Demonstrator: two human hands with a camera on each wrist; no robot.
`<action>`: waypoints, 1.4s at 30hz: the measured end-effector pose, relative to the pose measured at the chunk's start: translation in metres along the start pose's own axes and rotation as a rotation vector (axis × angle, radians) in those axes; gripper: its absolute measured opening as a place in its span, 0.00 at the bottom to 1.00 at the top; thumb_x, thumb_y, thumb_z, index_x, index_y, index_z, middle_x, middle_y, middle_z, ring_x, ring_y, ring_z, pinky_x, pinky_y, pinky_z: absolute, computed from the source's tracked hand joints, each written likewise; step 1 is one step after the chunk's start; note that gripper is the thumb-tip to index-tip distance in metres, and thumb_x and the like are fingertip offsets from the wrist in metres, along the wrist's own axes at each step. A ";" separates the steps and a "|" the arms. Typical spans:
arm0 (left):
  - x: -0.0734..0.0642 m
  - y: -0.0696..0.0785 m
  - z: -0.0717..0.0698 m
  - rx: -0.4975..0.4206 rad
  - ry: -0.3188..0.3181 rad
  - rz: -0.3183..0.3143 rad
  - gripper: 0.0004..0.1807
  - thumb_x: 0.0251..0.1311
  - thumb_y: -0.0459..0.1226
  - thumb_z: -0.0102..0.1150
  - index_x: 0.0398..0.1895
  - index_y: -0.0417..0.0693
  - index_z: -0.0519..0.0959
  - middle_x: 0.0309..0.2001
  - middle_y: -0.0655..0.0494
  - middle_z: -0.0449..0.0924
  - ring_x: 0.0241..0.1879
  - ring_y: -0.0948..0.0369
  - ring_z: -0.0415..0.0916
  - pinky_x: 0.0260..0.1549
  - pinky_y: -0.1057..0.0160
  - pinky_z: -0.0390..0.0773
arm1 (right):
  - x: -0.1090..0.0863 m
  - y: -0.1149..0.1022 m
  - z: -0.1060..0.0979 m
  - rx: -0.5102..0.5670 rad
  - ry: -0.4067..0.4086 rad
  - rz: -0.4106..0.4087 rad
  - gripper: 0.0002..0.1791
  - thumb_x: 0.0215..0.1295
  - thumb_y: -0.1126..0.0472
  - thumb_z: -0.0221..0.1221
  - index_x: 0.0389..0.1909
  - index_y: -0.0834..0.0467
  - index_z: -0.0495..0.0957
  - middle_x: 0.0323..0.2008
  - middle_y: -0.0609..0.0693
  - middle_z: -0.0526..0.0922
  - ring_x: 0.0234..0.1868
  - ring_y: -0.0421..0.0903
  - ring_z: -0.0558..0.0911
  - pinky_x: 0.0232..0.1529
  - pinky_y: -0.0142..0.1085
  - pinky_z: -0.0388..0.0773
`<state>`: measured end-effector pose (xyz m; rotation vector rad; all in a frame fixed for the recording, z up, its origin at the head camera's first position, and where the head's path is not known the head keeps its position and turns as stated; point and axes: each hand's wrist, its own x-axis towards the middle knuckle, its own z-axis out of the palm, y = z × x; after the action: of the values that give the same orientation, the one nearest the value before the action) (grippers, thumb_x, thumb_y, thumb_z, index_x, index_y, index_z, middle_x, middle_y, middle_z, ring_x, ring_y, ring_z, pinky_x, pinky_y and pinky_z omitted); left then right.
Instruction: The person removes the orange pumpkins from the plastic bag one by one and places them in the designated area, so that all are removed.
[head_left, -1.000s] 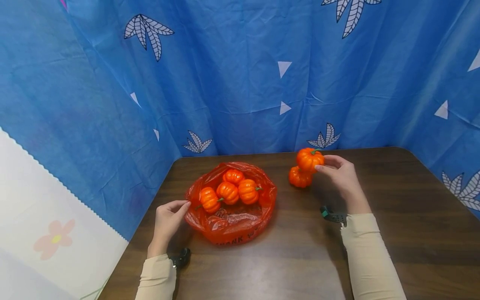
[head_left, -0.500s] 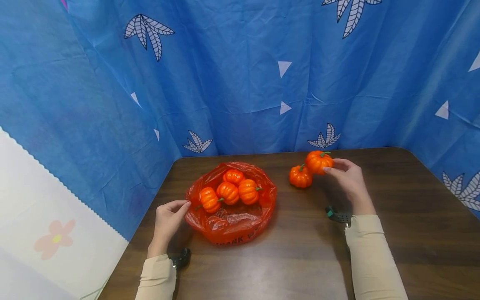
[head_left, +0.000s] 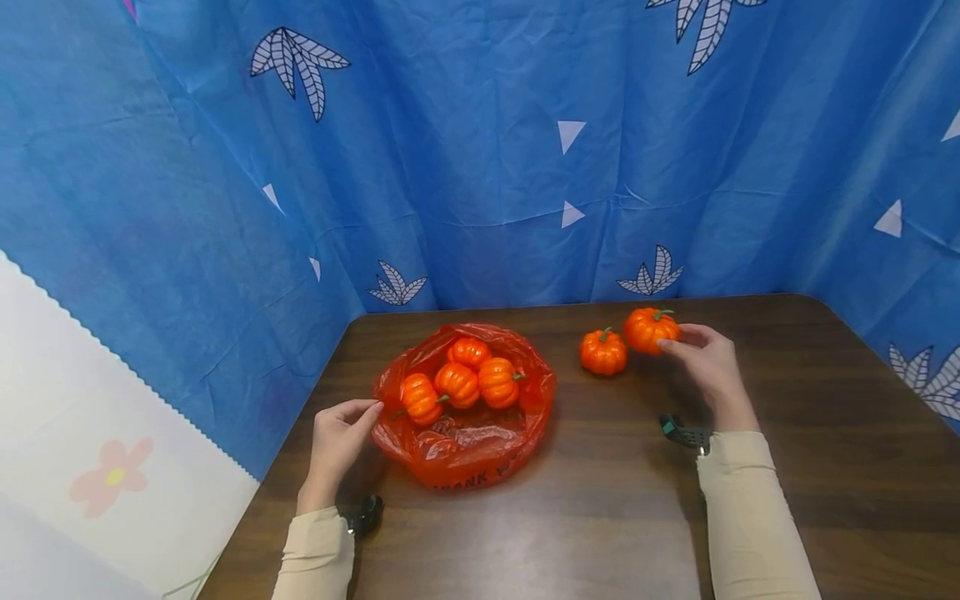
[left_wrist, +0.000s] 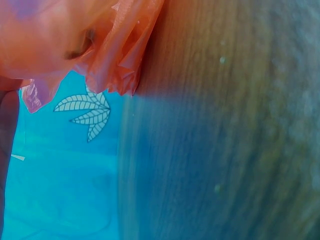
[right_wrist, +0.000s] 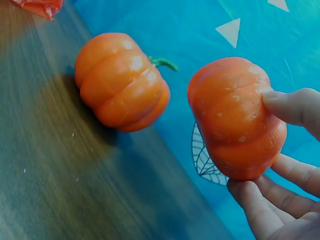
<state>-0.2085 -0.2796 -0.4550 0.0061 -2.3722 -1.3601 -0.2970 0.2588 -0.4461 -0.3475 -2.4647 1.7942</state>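
My left hand [head_left: 337,439] pinches the left rim of a red plastic bag [head_left: 480,462], which lies open with several small orange pumpkins [head_left: 457,385] inside. In the left wrist view the bag's crumpled film [left_wrist: 117,55] fills the upper left, and only a dark sliver of hand shows at the left edge. My right hand [head_left: 708,363] holds a small pumpkin [head_left: 649,331] with a green stem, thumb on one side and fingers on the other. Just left of it another pumpkin [head_left: 603,352] sits on the table; the right wrist view shows a gap between the two pumpkins.
The dark wooden table [head_left: 555,533] carries everything. A blue curtain [head_left: 487,167] with leaf prints hangs right behind its far edge. White cloth with a flower print [head_left: 112,477] borders the left side.
My right hand has moved right and slightly nearer with its pumpkin, from above and behind the other pumpkin to beside it. The left hand and the bag have stayed put.
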 end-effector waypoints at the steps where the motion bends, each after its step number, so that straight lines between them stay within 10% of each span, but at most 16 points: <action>1: 0.000 0.000 0.000 -0.002 0.000 -0.001 0.12 0.62 0.40 0.68 0.39 0.40 0.89 0.35 0.43 0.89 0.28 0.68 0.83 0.31 0.71 0.83 | 0.000 0.001 0.000 0.002 -0.001 0.010 0.42 0.68 0.42 0.60 0.74 0.62 0.60 0.71 0.66 0.65 0.66 0.61 0.69 0.70 0.55 0.69; 42: 0.000 0.001 0.000 0.009 0.014 0.027 0.11 0.61 0.40 0.69 0.38 0.40 0.89 0.35 0.44 0.89 0.28 0.69 0.82 0.31 0.72 0.83 | 0.009 0.026 0.003 -0.100 -0.038 0.078 0.41 0.70 0.51 0.60 0.75 0.66 0.55 0.73 0.71 0.59 0.69 0.67 0.64 0.70 0.59 0.66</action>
<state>-0.2080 -0.2789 -0.4538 -0.0129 -2.3581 -1.3329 -0.3024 0.2651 -0.4719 -0.4257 -2.6082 1.7239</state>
